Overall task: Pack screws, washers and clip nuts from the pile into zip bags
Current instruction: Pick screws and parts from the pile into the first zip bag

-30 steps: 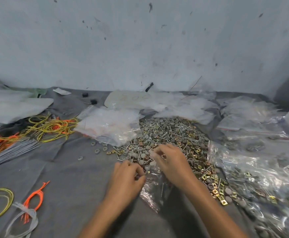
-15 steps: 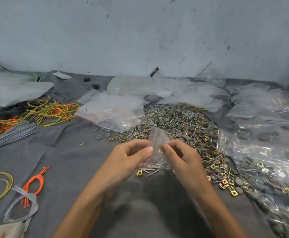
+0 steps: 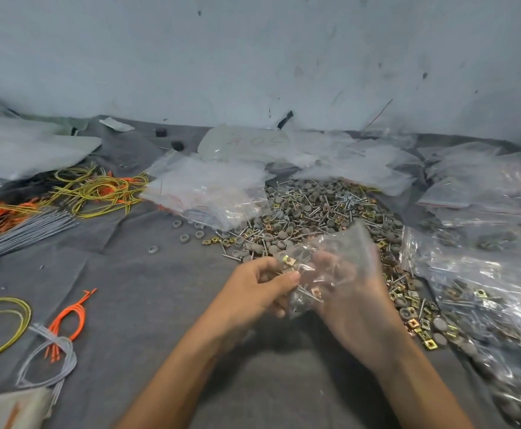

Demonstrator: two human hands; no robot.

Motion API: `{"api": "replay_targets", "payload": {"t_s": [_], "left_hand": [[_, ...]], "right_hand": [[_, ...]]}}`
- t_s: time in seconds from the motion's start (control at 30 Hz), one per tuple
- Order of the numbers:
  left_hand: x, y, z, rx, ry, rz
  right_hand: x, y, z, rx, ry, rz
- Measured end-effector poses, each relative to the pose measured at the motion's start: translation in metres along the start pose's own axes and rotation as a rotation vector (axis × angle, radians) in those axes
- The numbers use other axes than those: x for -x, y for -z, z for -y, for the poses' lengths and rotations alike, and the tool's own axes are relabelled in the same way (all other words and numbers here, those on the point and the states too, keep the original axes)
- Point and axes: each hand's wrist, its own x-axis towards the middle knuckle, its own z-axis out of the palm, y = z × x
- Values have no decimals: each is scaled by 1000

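Note:
A small clear zip bag (image 3: pixel 336 258) with screws and a brass clip nut inside hangs between my hands, just in front of the pile. My left hand (image 3: pixel 259 289) pinches its left edge with thumb and fingers. My right hand (image 3: pixel 349 292) grips the bag from behind, blurred and partly seen through the plastic. The pile (image 3: pixel 318 218) of silver screws, grey washers and brass clip nuts spreads over the grey cloth behind and to the right of the hands.
Filled zip bags (image 3: pixel 482 289) lie heaped at the right. Empty clear bags (image 3: pixel 206 187) lie behind the pile and along the wall. Yellow, orange and grey wire bundles (image 3: pixel 95 190) lie at the left; loose grey washers (image 3: pixel 185 238) sit on the cloth (image 3: pixel 135 289).
The bag, held upright between both hands half a second ago, has tilted over to the right. My right hand has shifted behind it. Earlier both hands were down at the pile's front edge.

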Motion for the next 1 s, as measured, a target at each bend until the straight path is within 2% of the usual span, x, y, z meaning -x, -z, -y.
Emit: {"api": "replay_targets", "payload": {"t_s": [0.07,0.13,0.23,0.3,0.43,0.5,0.57,0.63,0.83,0.93,1.0], "left_hand": [[-1,-6,2,23,6,-24],[-2,-12,-1,11,22,23],[-12,-12,-7,-172,9,95],[-30,1,-11,-452,-85,-43],[-72,53,-14,-988,-234,-493],[-90,79,-6,-1226,-173,-538],[-101,94,0,-1349,-94,-512],[-107,100,2,-1417,-137,-514],[-101,94,-10,-1295,-233,-626],[-92,89,-13,-1020,-212,-650],[-82,84,-15,-800,-201,-673]], "right_hand": [[8,3,-6,32,26,28],[15,3,-9,203,87,32],[18,6,0,306,147,-229],[22,16,13,426,180,-405],[40,57,47,805,247,-557],[49,78,58,1037,218,-660],[56,89,63,1180,166,-742],[58,93,65,1241,129,-786],[54,98,66,1541,98,-824],[53,93,66,1651,129,-866],[53,77,62,1695,274,-893]]}}
